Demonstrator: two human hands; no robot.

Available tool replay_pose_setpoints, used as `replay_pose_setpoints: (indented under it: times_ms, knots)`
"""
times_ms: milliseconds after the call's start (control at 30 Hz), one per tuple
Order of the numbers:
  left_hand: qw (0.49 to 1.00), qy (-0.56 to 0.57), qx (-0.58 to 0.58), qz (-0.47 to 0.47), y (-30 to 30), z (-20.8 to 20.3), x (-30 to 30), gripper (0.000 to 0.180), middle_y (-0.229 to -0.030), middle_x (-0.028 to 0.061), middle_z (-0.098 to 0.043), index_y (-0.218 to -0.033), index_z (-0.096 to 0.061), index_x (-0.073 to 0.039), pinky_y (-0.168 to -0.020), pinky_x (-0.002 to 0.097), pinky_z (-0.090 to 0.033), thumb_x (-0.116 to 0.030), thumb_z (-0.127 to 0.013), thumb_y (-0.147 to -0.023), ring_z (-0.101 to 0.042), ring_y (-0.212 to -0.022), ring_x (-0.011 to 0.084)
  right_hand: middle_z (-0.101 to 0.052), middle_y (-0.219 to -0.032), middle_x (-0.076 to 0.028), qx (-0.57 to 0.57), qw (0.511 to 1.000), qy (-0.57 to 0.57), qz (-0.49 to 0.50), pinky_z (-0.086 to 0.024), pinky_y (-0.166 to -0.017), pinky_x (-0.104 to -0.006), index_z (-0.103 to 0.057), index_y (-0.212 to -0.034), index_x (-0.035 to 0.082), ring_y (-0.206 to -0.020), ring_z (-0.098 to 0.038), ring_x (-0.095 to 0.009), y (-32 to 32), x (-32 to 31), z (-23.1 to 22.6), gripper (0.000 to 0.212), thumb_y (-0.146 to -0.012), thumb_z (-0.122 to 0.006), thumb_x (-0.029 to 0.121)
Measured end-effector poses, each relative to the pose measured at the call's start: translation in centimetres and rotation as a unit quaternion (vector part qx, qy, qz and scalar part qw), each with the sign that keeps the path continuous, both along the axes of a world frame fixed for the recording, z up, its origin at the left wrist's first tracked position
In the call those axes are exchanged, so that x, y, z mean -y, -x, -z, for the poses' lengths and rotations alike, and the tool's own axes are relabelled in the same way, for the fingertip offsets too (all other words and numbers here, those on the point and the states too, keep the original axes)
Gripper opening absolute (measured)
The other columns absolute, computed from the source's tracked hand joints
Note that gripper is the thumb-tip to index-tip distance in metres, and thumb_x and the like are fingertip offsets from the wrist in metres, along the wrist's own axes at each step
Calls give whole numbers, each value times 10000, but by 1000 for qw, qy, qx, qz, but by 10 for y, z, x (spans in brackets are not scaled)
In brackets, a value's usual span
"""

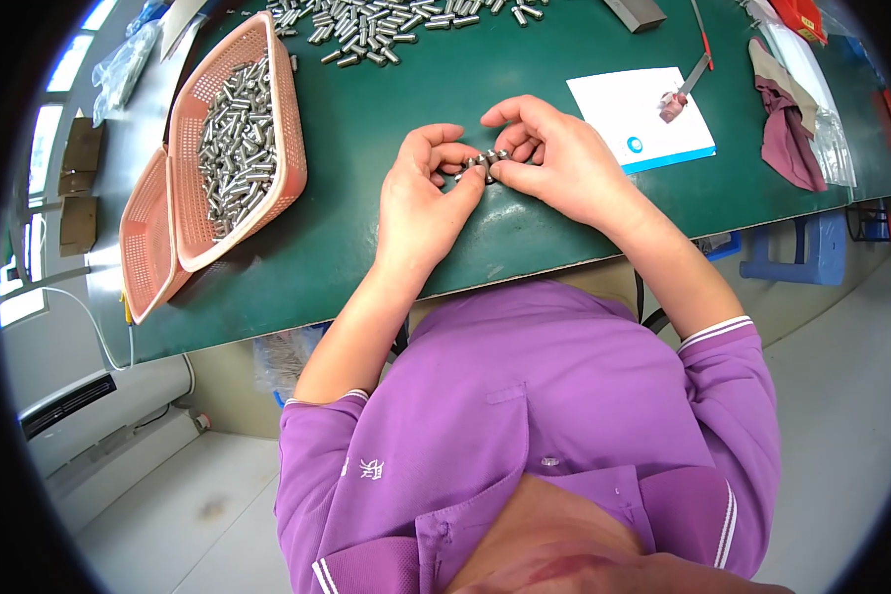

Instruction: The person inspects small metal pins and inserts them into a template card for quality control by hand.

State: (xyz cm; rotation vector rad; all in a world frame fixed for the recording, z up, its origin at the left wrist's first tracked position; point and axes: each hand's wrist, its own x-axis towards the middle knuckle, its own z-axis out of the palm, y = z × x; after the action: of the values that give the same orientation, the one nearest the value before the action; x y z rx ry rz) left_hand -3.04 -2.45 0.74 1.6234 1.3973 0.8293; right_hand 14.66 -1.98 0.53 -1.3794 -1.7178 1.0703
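Note:
My left hand (428,193) and my right hand (554,158) meet over the green table (366,247), fingertips pinched together on a short row of small metal cylinders (485,160). Both hands grip this little cluster just above the tabletop. Some of the pieces are hidden by my fingers. A pile of the same metal cylinders (376,25) lies loose at the far edge of the table, beyond my hands.
A pink plastic basket (287,148) filled with metal cylinders sits at the left, nested on a second pink basket (144,247). A white card (629,114) with a small tool on it lies to the right, beside a maroon cloth (787,139). A blue stool (802,252) stands under the table's right end.

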Motion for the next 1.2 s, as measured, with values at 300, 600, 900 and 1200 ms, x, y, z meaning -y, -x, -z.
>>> replay_pose_setpoints:
  times_ms: [300, 600, 900, 1200]
  knots:
    - [1000, 0, 21, 12, 3, 3, -1, 409, -930, -4, -691, -1185, -520, -3, -772, 207, -416, -40, -669, -806, -597, -840, 47, -661, -828, -21, 4, 1000, -1, -12, -525, -722, -303, -582, -1101, 95, -780, -657, -165, -1, 0, 0, 368, -754, -698, 131]
    - [999, 12, 32, 9, 5, 3, -1, 474, -951, 2, -695, -1227, -525, -18, -781, 212, -424, -33, -712, -792, -534, -810, 46, -660, -824, -15, 9, 1000, -3, -15, -522, -733, -306, -587, -1093, 93, -789, -652, -162, 0, 0, -1, 344, -771, -695, 147]
    - [999, 15, 42, 26, 8, 3, -1, 568, -965, 8, -695, -1292, -501, -22, -805, 217, -428, -16, -727, -771, -534, -819, 53, -661, -819, -7, 25, 1000, -14, -11, -513, -713, -302, -593, -1087, 106, -783, -647, -159, 0, 1, 0, 340, -771, -708, 159]
    - [996, -71, -15, 56, 9, 5, 9, 648, -951, 19, -678, -1343, -454, -56, -843, 315, -474, -21, -729, -756, -614, -914, 161, -627, -837, -34, 65, 986, -132, -84, -514, -723, -339, -620, -973, 93, -790, -626, -197, -3, 2, -1, 224, -763, -689, 128]
